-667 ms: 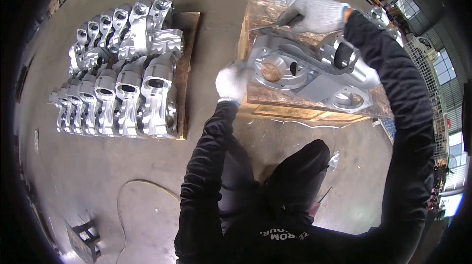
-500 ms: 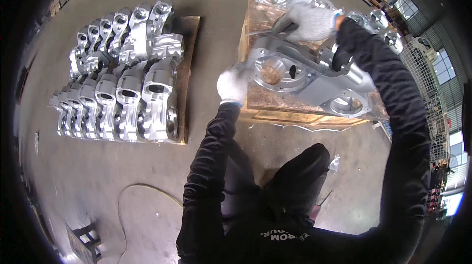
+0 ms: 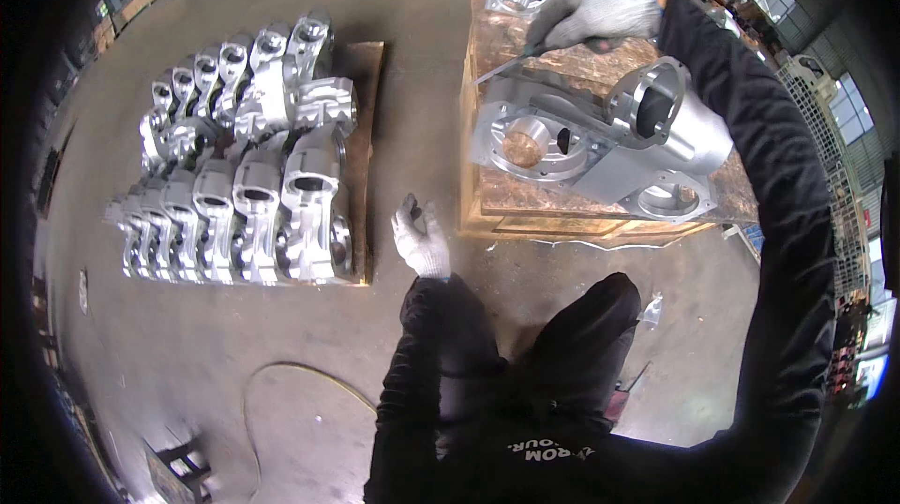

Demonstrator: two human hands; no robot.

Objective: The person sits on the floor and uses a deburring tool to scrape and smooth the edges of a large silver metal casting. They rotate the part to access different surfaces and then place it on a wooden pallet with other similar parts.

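At upper right, our right hand [image 3: 592,9] curls its fingers around the silver casting's [image 3: 600,134] far edge; at centre, our left hand [image 3: 421,238] hangs empty, fingers loosely together.

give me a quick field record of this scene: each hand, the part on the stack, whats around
left hand: white knit glove, open, holding nothing, in the air over the grey concrete floor between the two pallets
right hand: white knit glove, shut on a thin dark tool at the far edge of the housing
main part: large silver cast-metal housing with round bores, on a brown wooden stack
left side: rows of silver castings on a low wooden pallet
floor: thin hose or cable looping near the person
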